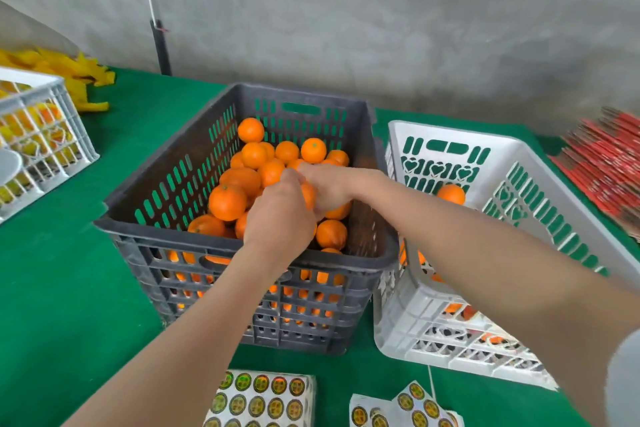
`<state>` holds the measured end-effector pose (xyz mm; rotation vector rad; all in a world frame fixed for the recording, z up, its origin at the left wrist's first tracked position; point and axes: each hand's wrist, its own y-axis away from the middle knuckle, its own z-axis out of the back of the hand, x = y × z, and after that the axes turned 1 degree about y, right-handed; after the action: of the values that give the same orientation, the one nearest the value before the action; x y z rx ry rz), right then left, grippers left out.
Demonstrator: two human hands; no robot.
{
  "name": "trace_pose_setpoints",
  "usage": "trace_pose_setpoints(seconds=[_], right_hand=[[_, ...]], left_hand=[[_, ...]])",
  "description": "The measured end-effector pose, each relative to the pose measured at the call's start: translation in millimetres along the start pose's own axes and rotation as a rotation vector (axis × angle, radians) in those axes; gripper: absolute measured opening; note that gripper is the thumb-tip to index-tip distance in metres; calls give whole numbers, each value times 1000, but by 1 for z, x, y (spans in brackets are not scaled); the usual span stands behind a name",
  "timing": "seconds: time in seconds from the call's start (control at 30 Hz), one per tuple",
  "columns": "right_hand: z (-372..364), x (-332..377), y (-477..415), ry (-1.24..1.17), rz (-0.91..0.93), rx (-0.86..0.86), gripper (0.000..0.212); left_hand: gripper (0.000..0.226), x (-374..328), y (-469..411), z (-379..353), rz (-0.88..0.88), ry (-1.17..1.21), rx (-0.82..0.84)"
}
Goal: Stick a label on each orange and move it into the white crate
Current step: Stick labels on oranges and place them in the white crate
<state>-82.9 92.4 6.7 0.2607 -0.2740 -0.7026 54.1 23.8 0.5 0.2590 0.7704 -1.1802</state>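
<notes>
**Labelling step, one fruit in hand.** Above the dark grey crate (156,240), both hands close round a single held orange (309,193). The left hand (278,215) shows its back, fingers curled over the fruit. The right hand (330,189) curls in from the opposite side, fingertips meeting the left's. No label is visible, so whether it is already stuck on cannot be told.

Judged next: press the sticker flat on the curved, dimpled peel, then carry the fruit to the white crate (450,132), just right of the grey one, where a few oranges (450,193) already lie.

Both crates are rigid slotted plastic; the white one has heart-shaped cut-outs. Glossy round sticker sheets (263,399) lie in front of the grey crate on the green cloth (69,288).
</notes>
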Motion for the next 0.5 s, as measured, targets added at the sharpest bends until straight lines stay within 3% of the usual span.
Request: trace_pose_setpoints(seconds=[0.13, 0.23, 0.37, 0.5], right_hand=[[2, 5, 63, -197, 106, -396, 66], [-9, 6, 122, -535, 64, -603, 76], [-30, 11, 192, -1019, 83, -651, 76], [-73, 3, 235, -1523, 152, -588, 66]], left_hand=[[25, 4, 2, -2, -1, 72, -139], [19, 5, 10, 3, -105, 239, -314], [21, -13, 33, 14, -278, 461, -373], [19, -34, 83, 4, -360, 611, -181]])
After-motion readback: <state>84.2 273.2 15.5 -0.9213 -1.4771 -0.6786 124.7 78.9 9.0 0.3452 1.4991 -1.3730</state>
